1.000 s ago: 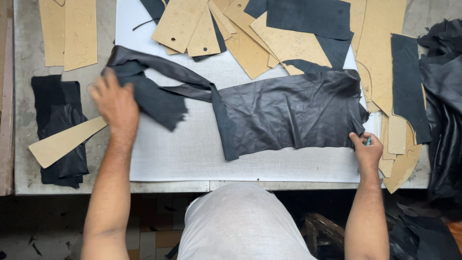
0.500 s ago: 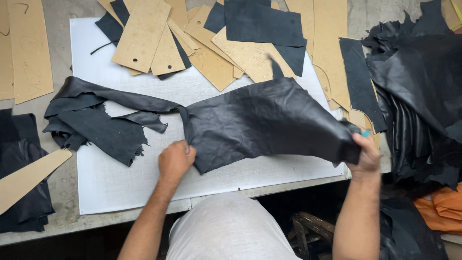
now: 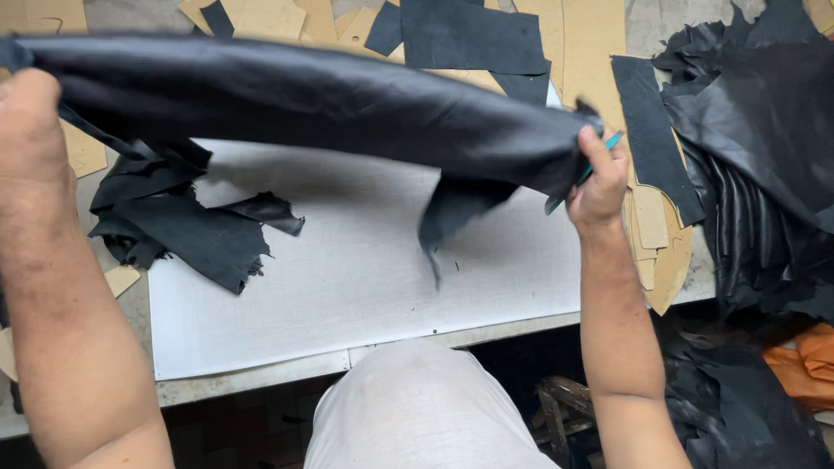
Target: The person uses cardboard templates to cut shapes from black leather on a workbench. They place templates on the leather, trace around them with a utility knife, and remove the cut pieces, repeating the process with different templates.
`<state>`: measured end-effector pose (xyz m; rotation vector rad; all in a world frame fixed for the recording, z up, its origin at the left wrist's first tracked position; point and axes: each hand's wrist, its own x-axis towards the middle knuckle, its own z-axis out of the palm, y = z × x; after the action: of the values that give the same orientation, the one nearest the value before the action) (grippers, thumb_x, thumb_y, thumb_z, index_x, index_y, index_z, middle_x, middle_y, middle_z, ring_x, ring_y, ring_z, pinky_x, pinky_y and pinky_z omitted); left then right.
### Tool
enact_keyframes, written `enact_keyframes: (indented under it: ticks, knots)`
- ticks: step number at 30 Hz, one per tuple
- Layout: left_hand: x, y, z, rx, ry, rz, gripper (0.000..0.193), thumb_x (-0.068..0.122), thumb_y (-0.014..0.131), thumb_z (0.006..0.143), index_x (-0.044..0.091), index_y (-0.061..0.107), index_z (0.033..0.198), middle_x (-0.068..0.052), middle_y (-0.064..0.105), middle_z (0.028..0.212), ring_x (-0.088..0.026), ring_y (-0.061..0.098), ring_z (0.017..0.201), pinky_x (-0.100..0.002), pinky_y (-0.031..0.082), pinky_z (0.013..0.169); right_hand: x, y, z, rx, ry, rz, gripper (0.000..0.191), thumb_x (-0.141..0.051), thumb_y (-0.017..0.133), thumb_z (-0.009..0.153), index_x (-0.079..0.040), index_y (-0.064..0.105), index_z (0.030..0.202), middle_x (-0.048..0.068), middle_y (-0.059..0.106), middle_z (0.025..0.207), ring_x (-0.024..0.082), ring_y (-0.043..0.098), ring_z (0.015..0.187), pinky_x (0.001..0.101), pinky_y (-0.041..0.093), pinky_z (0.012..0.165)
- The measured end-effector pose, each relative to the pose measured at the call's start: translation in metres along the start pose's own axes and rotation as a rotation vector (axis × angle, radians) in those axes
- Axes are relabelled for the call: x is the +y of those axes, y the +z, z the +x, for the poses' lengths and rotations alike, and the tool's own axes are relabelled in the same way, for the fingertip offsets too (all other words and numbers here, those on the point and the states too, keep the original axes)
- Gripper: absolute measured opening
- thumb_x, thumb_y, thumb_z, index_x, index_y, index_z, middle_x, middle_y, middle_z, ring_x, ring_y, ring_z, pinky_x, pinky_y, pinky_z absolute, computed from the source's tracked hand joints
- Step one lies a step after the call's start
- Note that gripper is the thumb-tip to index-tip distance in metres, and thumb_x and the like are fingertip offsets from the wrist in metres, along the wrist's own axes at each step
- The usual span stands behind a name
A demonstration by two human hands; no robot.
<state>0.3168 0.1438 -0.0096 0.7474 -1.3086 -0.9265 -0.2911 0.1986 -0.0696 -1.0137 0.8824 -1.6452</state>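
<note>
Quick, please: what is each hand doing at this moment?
Left hand: closed, holding one end of the black leather piece.
Right hand: closed on its other end, also holding a teal tool.

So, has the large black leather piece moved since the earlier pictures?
Yes. The large black leather piece, which lay on the white cutting mat, is now lifted off it, stretched between the left hand and the right hand.
</note>
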Motion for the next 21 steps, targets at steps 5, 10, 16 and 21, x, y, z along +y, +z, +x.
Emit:
enact_keyframes:
  ticks: [5, 10, 16, 21]
  knots:
    - [-0.008, 0.046, 0.004, 0.165, 0.171, 0.341, 0.011, -0.002, 0.069, 0.112, 0.0, 0.063, 0.12, 0.002, 0.052, 0.095, -0.003, 0.045, 0.076, -0.016, 0.039, 0.067, -0.034, 0.01, 0.004, 0.076, -0.442, -0.364, 0.008, -0.005, 0.06, 0.103, 0.001, 0.065, 0.102, 0.003, 0.065, 0.094, 0.008, 0.058, 0.084, 0.0224, 0.048, 0.08]
    - [-0.1, 0.089, -0.089, 0.317, -0.051, 0.513, 0.03, 0.0, 0.069, 0.108, -0.001, 0.065, 0.137, 0.003, 0.058, 0.105, -0.002, 0.047, 0.083, -0.017, 0.04, 0.07, -0.007, -0.049, -0.044, 0.239, -0.234, -0.701, 0.013, -0.01, 0.067, 0.093, 0.0, 0.066, 0.101, -0.005, 0.06, 0.089, 0.004, 0.052, 0.079, 0.0206, 0.042, 0.074]
    - [-0.144, 0.098, -0.195, 0.372, -0.485, 0.719, 0.032, 0.005, 0.057, 0.107, 0.001, 0.062, 0.138, -0.011, 0.07, 0.097, -0.011, 0.059, 0.075, -0.026, 0.048, 0.067, 0.082, -0.109, -0.109, 0.359, 0.175, -1.152, 0.024, -0.023, 0.085, 0.088, -0.004, 0.07, 0.085, -0.004, 0.059, 0.068, 0.006, 0.052, 0.064, 0.0256, 0.043, 0.057]
    - [-0.152, 0.103, -0.218, 0.327, -0.189, 0.961, 0.031, 0.004, 0.062, 0.106, -0.003, 0.06, 0.136, -0.019, 0.069, 0.125, -0.028, 0.068, 0.107, -0.04, 0.054, 0.093, 0.103, -0.112, -0.123, 0.468, 0.147, -1.355, 0.029, -0.027, 0.086, 0.088, -0.004, 0.071, 0.085, 0.005, 0.062, 0.064, 0.015, 0.055, 0.057, 0.0322, 0.044, 0.056]
